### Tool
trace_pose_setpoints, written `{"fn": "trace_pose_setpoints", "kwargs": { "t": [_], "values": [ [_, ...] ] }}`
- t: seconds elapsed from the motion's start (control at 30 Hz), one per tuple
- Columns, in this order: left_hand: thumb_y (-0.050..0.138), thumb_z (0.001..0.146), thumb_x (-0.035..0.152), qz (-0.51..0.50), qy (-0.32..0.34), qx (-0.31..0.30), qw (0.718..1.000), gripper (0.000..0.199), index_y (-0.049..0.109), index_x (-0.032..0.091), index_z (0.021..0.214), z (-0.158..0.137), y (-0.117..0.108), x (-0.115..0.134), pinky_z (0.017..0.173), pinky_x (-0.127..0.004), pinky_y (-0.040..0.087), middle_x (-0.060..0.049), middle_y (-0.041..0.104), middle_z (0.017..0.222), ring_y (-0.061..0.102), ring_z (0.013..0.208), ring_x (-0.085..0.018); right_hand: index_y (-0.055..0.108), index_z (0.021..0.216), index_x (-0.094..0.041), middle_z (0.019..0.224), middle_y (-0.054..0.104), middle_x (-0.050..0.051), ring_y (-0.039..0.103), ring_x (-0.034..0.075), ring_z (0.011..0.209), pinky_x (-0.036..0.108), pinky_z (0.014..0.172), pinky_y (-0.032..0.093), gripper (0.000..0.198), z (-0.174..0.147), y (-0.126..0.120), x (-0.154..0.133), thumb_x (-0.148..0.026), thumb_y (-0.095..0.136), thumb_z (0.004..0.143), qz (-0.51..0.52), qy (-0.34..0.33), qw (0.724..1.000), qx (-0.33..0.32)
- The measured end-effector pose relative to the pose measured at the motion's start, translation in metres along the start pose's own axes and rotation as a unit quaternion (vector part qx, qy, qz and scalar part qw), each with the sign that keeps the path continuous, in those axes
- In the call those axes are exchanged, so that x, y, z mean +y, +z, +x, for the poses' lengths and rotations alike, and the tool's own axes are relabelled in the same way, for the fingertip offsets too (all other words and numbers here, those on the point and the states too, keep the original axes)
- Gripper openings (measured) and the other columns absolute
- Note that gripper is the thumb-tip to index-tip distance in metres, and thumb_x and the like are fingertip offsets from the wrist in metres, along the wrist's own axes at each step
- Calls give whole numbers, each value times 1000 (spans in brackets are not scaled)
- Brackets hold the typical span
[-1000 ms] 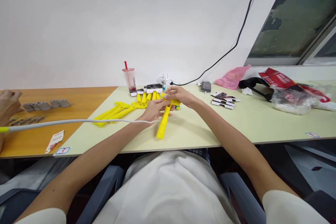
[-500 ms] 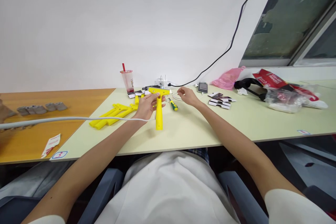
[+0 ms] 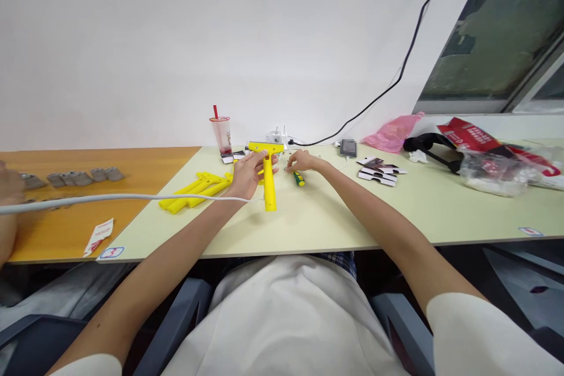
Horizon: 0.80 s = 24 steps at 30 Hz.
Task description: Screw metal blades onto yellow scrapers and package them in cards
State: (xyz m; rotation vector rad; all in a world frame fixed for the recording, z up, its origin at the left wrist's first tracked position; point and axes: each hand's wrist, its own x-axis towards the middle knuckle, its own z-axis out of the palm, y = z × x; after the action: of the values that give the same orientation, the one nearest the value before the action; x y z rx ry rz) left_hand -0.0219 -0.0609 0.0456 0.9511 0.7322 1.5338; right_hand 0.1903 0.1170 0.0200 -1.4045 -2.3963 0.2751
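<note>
My left hand (image 3: pixel 249 176) is wrapped around a yellow T-shaped scraper (image 3: pixel 269 185) near its head, and the handle points down toward me. A thin greyish strip shows along the top edge of the head. To the right, my right hand (image 3: pixel 303 160) is low over the table with its fingers bent together and pointing down; whatever is between the fingertips is too small to make out. Just below that hand lies a green and yellow screwdriver (image 3: pixel 299 179), partly covered by it. Several more yellow scrapers (image 3: pixel 196 192) lie in a pile left of my left hand.
A cup with a red straw (image 3: pixel 221 134) stands near the wall. A phone-like device (image 3: pixel 348 148), printed cards (image 3: pixel 379 171), a pink bag (image 3: pixel 392 132) and plastic packaging (image 3: pixel 493 170) are at right. A white cable (image 3: pixel 132 196) crosses at left, near a co-worker's hand (image 3: pixel 9 194).
My right hand has come down and left toward the screwdriver, its fingers lower. The scraper's head has tilted in my left hand, so its top edge shows. The whole view has shifted slightly.
</note>
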Motion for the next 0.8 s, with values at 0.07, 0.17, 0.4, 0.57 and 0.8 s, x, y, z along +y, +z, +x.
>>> {"fn": "trace_pose_setpoints", "kwargs": {
  "t": [0.07,0.17,0.4,0.57,0.8],
  "values": [
    [86,92,25,1,1,-3,1000,19,75,13,101,0,-1,-1,98,-44,72,-17,86,110,85,109,-28,83,66,-25,78,81,8,74,35,106,53,118,48,17,6,1,2,-32,97,72,-4,17,1000,-19],
    [87,91,26,5,0,-6,1000,19,76,13,101,0,-1,-2,98,-42,71,-17,86,110,85,111,-28,81,61,-25,72,79,7,75,36,102,55,120,47,19,11,1,4,-29,98,68,-5,34,999,-39],
    [95,85,29,12,-12,-20,1000,28,73,15,94,-4,2,-3,101,-44,71,-15,86,106,84,116,-31,70,52,-24,66,71,11,73,41,104,59,109,53,39,2,2,1,-37,105,65,24,42,999,0],
    [96,83,25,19,-25,-30,999,28,73,14,92,-5,4,-4,100,-44,71,-16,86,105,84,115,-32,74,71,-21,85,76,10,71,34,109,50,110,53,47,-22,-8,-6,-64,83,88,88,8,991,100],
    [92,88,21,44,-51,-15,998,21,74,13,93,-7,6,-7,98,-46,72,-15,85,99,85,108,-30,72,80,-22,108,79,7,71,26,112,40,108,52,48,-61,-27,-28,-69,85,84,420,-72,884,192]
  ]
}}
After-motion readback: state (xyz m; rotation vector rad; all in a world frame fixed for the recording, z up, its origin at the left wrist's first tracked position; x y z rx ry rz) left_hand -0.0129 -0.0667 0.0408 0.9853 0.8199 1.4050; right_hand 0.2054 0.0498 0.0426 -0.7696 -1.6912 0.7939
